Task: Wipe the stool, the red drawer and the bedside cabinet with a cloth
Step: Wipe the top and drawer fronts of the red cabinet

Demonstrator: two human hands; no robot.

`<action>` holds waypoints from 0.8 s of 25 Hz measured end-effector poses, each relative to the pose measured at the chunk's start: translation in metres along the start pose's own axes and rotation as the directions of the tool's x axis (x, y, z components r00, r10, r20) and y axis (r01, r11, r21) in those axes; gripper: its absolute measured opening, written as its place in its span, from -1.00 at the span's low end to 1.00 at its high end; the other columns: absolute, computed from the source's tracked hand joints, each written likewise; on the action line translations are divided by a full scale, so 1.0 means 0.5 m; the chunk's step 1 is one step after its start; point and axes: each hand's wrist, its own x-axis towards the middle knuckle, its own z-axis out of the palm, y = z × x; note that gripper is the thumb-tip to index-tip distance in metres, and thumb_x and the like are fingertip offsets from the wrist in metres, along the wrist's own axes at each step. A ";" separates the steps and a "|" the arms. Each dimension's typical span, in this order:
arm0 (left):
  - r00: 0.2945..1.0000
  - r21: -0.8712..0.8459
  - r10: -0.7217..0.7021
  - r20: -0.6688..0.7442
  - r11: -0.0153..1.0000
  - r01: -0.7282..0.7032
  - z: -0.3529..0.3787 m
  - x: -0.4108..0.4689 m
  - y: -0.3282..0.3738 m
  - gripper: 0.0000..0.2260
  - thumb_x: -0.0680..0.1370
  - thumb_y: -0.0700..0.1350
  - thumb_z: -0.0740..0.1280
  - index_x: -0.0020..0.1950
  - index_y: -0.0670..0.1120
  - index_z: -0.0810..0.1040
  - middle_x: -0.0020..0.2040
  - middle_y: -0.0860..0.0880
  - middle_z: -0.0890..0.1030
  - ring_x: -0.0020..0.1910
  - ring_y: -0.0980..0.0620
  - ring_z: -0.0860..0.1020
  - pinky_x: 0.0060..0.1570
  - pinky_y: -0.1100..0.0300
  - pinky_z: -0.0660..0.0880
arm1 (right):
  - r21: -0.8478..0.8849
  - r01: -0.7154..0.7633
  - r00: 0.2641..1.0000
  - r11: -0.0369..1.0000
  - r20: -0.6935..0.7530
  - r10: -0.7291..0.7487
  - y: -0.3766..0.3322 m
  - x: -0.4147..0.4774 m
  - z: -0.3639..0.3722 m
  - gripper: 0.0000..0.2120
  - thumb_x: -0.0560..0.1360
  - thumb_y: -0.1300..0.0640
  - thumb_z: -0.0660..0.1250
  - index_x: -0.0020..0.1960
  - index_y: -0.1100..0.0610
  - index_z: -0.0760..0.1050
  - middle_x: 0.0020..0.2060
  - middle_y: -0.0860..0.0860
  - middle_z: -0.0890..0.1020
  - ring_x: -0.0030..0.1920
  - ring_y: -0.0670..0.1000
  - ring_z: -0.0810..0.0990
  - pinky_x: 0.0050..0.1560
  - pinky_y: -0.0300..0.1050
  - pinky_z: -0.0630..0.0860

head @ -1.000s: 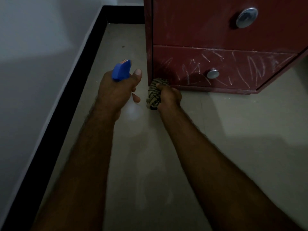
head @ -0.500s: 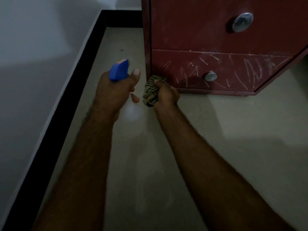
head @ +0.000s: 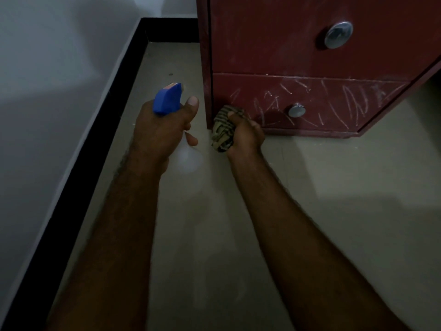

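Both forearms reach forward over the floor point(head: 238, 235). The right hand point(head: 247, 137) has its fingers curled round a bunched striped cloth point(head: 222, 131), which it holds against the bottom left corner of the scratched red drawer point(head: 322, 101), the lowest front of the bedside cabinet point(head: 262, 39). The left hand point(head: 160, 132), just beside it, grips a blue-topped spray bottle point(head: 168, 99), thumb raised

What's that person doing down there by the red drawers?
A person is cleaning a red cabinet. Their right hand grips a bunched striped cloth at the bottom left corner of the lower drawer, which has pale scratchy marks. Their left hand holds a blue spray bottle just beside the cabinet.
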 end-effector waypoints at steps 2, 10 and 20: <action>1.000 0.015 -0.010 -0.008 1.000 0.010 0.000 0.001 -0.002 -0.56 0.57 0.11 0.42 0.39 -0.01 0.47 -0.07 -0.06 0.56 -0.28 -0.03 0.65 -0.01 -0.12 0.67 | 0.056 0.081 0.996 0.995 0.040 -0.083 -0.021 0.006 -0.001 -0.49 0.33 0.30 0.61 0.23 0.30 0.55 0.04 0.27 0.72 0.03 0.30 0.73 -0.03 0.30 0.70; 1.000 0.017 -0.020 0.001 1.000 0.020 0.005 -0.007 0.002 -0.76 0.58 0.09 0.41 0.20 0.10 0.50 -0.10 -0.06 0.56 -0.29 -0.05 0.65 0.05 -0.17 0.65 | 0.035 0.051 0.999 0.998 -0.001 -0.051 -0.006 0.001 -0.014 -0.54 0.36 0.32 0.59 0.23 0.32 0.57 0.03 0.26 0.73 0.01 0.30 0.74 -0.01 0.35 0.69; 1.000 -0.014 -0.019 0.009 1.000 0.019 0.006 -0.009 0.001 -0.83 0.58 0.08 0.42 0.09 0.14 0.48 -0.13 -0.05 0.55 -0.29 -0.07 0.64 0.07 -0.24 0.62 | 0.054 0.081 0.996 0.995 0.019 -0.082 -0.015 0.019 -0.037 -0.49 0.35 0.31 0.61 0.25 0.30 0.55 0.08 0.25 0.72 0.06 0.30 0.73 0.02 0.33 0.68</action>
